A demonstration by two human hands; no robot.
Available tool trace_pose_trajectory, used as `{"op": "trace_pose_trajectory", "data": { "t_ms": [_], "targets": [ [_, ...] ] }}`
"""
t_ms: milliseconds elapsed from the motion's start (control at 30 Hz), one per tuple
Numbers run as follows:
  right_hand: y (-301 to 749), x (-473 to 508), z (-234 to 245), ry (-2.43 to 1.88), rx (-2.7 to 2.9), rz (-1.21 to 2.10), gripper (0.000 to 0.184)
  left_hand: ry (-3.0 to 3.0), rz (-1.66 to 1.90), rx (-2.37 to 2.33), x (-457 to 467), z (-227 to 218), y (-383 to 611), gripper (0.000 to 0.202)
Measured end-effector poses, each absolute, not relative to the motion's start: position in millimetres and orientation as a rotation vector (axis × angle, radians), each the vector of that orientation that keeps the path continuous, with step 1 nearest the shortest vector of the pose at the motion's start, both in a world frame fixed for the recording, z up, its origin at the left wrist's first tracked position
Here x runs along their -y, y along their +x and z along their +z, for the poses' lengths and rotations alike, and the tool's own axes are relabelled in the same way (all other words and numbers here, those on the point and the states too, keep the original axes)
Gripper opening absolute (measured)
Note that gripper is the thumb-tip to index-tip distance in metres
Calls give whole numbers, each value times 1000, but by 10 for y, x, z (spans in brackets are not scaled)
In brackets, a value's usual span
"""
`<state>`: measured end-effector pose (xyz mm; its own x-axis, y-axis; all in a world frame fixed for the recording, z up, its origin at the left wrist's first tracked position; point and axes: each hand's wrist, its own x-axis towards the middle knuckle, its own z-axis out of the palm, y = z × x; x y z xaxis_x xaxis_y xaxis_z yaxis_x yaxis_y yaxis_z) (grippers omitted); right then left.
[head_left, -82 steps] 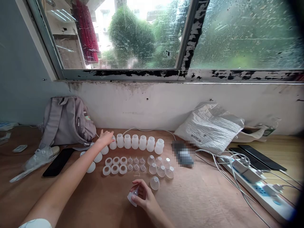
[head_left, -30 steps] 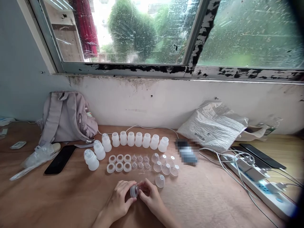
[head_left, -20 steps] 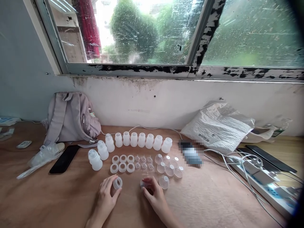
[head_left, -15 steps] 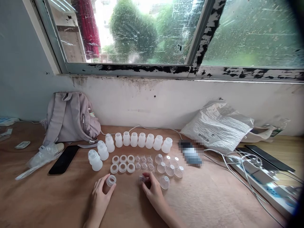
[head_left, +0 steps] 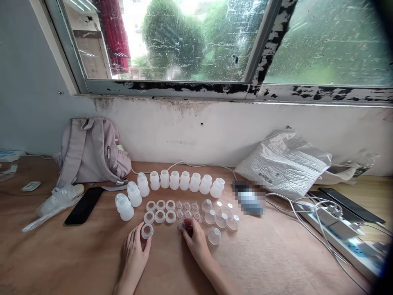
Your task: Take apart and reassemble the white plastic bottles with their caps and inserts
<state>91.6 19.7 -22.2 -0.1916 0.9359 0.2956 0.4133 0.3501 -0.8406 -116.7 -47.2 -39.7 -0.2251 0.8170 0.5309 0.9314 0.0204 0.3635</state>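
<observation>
My left hand (head_left: 135, 250) curls its thumb and fingers around a translucent bottle collar ring (head_left: 143, 234), just above or on the table. In my right hand (head_left: 196, 242), the fingertips pinch a small clear bottle nipple (head_left: 181, 226). Two rows of similar rings (head_left: 160, 221) lie beyond my left hand. Beside them are clear nipples (head_left: 187, 214), set in rows past my right fingertips. Clear domed caps (head_left: 221, 222) are grouped to the right, with one separate cap (head_left: 214, 237) nearer my right wrist.
Frosted small bottles (head_left: 184, 181) stand in a curve behind the parts; the leftmost few (head_left: 124, 207) carry tops. A phone (head_left: 84, 206), plastic bag (head_left: 58, 200) and backpack (head_left: 92, 151) lie left. To the right are a silver bag (head_left: 285, 162), cables and a power strip (head_left: 353, 246).
My right hand has moved slightly up and left with the nipple, towards the nipple rows. The ring in my left hand has shifted slightly right. The whole view has shifted a little.
</observation>
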Motion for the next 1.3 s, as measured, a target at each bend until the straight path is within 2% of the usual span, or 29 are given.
{"op": "trace_pose_trajectory", "data": {
  "t_ms": [367,567,700,867,1000,1167,1300],
  "targets": [
    [869,-200,-248,-1208,1800,669,15,-1854,-850,2085,470,-360,-1159,40],
    [887,-190,-225,-1192,1806,669,18,-1857,-1115,1996,533,-263,-1085,43],
    [900,-179,-226,-1160,1778,699,20,-1989,-1167,1853,615,29,-1073,37],
    [934,-133,-216,-1092,1726,712,22,-2153,-895,1775,209,774,-1323,24],
    [970,-88,-206,-1086,1717,715,23,-1985,-541,2033,-420,1257,-1572,38],
    [1020,-24,-219,-1099,1702,709,22,-1988,-214,2302,-757,1417,-1658,54],
    [1085,90,-214,-1132,1669,703,20,-2032,-213,2240,-694,1502,-1580,56]
  ]
}}
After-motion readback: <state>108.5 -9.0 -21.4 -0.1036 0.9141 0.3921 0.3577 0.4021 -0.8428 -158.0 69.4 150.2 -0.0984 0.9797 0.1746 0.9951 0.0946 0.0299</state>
